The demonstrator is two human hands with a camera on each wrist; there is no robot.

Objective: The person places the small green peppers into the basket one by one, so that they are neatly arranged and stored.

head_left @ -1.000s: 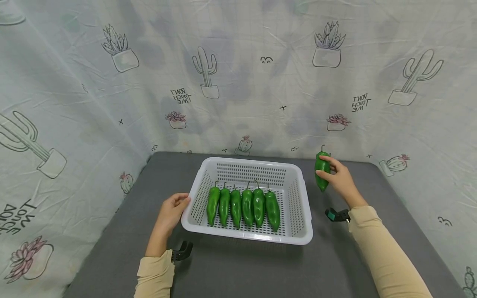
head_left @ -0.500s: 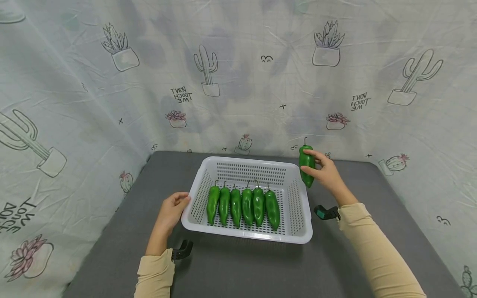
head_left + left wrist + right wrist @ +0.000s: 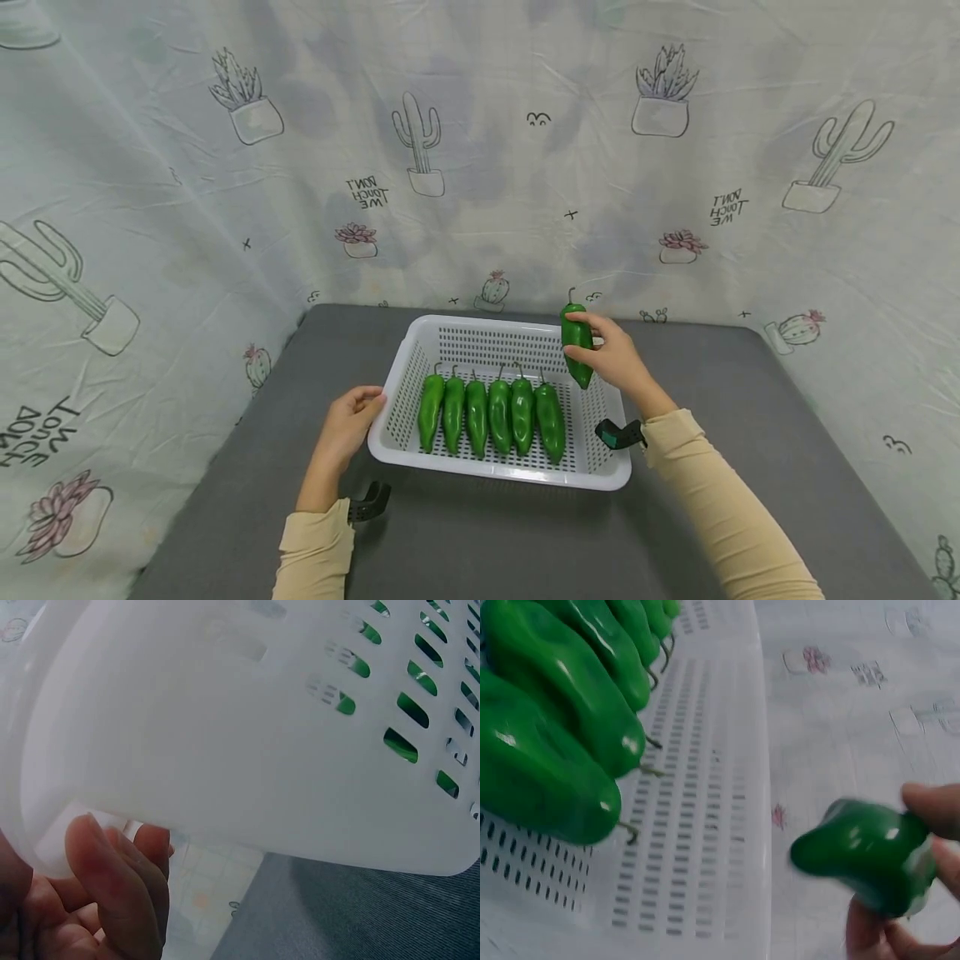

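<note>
A white perforated plastic basket [image 3: 498, 475] holds several green peppers [image 3: 477, 417] lying side by side in a row, stems toward the far wall. At its left rim, my left hand [image 3: 347, 425] grips the edge; the left wrist view shows the fingers [image 3: 120, 877] curled at the rim from below. My right hand [image 3: 615, 354] pinches one more green pepper [image 3: 576, 337] between thumb and fingers, upright with its stem up, above the basket's right rear part. In the right wrist view the held pepper [image 3: 870, 855] points its tip toward the camera, slightly blurred.
The basket stands on a grey table [image 3: 495, 550]. Behind and beside the table hangs a pale cloth [image 3: 480, 167] printed with cacti. Inside the basket, bare perforated floor shows right of the row. Black straps [image 3: 618, 434] are on both wrists.
My right hand has carried the pepper leftward from beyond the basket's right side to above its right rear part. The left hand and the basket stay in place.
</note>
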